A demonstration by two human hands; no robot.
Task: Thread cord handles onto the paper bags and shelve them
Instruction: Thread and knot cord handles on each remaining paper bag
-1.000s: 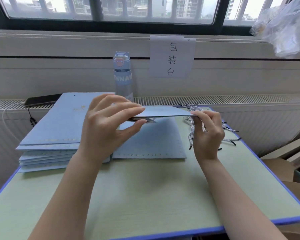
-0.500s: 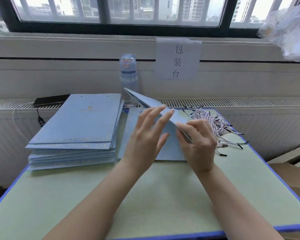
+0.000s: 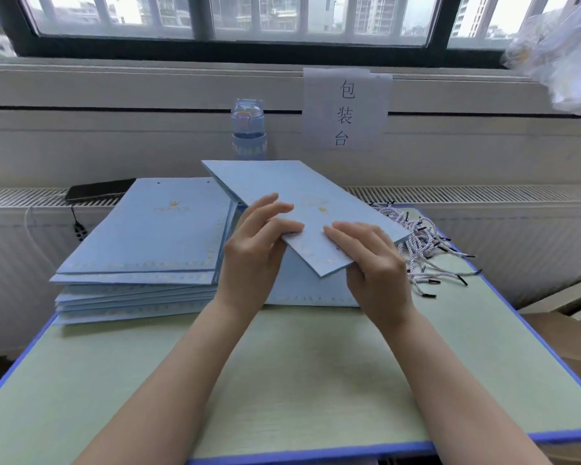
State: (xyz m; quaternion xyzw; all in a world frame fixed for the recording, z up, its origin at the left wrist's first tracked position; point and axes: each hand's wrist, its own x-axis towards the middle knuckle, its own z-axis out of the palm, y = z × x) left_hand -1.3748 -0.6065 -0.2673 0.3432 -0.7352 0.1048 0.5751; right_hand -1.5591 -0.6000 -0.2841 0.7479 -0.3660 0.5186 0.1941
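- The left hand (image 3: 254, 250) comes up from the near edge of the surface. Its wrist is bent back and its fingers are laid over the near left edge of a flat paper bag (image 3: 302, 193), gripping it from that side.
- The right hand (image 3: 373, 263) mirrors it. Its fingers point left across the bag's near corner and its palm wraps that corner from below, so both hands hold the one bag.
- The bag is light blue. It is lifted clear and tilted, with its far end higher and angled toward the window.
- Directly beneath the hands, a second bag (image 3: 302, 293) lies flat on the surface (image 3: 316, 380).
- Just left of the left hand sits a stack of bags (image 3: 148, 236).
- To the right of the right hand lies a loose pile of cord handles (image 3: 423, 250).
- Further back, a water bottle (image 3: 248, 129) and a paper sign (image 3: 346, 109) stand against the wall.
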